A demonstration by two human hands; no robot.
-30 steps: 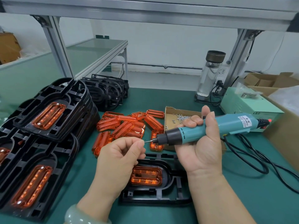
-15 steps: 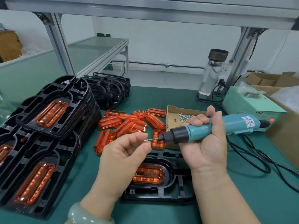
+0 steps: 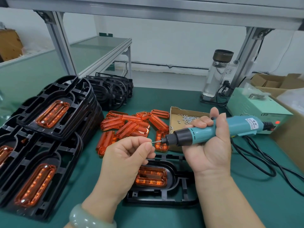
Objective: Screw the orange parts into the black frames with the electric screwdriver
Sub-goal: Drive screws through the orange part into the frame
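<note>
The right hand [image 3: 209,145] is wrapped around the teal plastic barrel of the one electric screwdriver [image 3: 213,130]. Its long axis lies nearly level above the counter [image 3: 246,203], with the black nose and thin steel bit pointing left at the left hand [image 3: 125,157]. That hand's thumb and forefinger are pinched together at the bit's tip (whatever sits between them is too small to make out). Under both hands, one black frame [image 3: 164,196] lies flat, a ribbed moulding with a translucent orange part [image 3: 151,176] seated lengthwise in its rounded pocket. Behind lies a heap of loose orange parts [image 3: 130,125], about a dozen and overlapping. Beside it is a cardboard tray [image 3: 177,112] of small silver screws. At left, stacked frames [image 3: 49,112] show three fitted orange lenses.
</note>
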